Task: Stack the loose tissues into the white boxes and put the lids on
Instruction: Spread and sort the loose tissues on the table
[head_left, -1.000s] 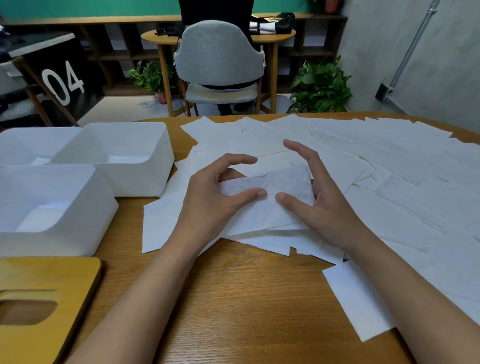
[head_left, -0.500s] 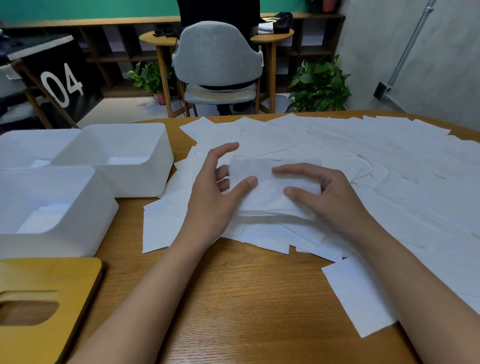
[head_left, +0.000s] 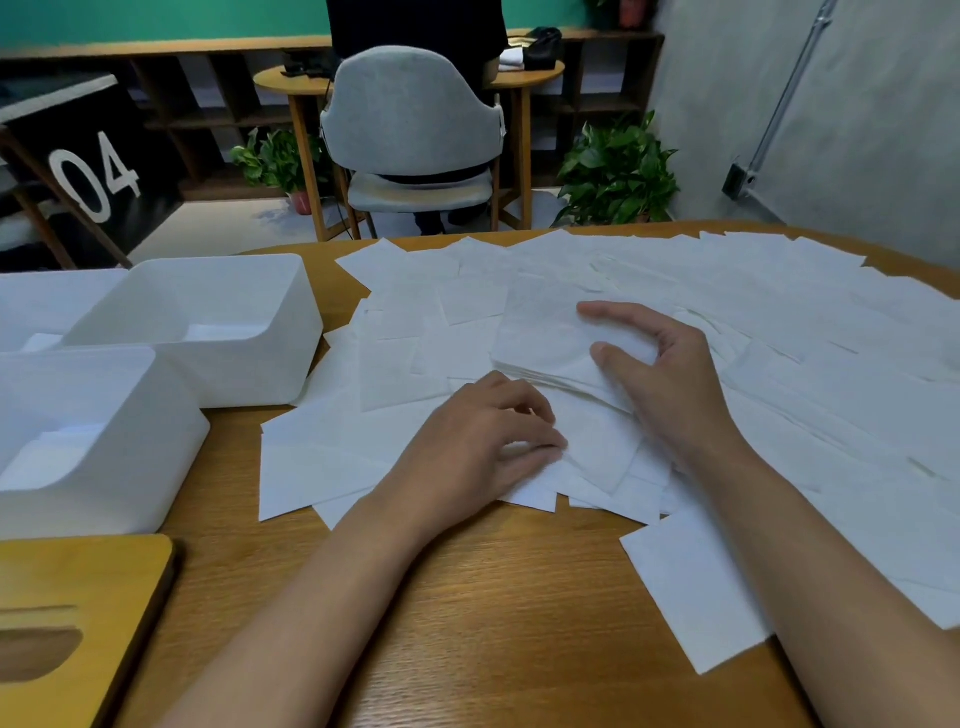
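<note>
While the right hand (head_left: 670, 379) pinches the tissue stack (head_left: 540, 338) at its right end, long axis left-right, I see the boxes (head_left: 249, 364) left, nearer the left hand (head_left: 478, 447), which is curled on loose tissues (head_left: 353, 457), grip unclear.

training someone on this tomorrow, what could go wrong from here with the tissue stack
The right hand grips the stack at one end only, so lifted sheets may sag, fan out or slip off. The left hand rests on loose tissues beside it and could drag or crumple them.
</note>
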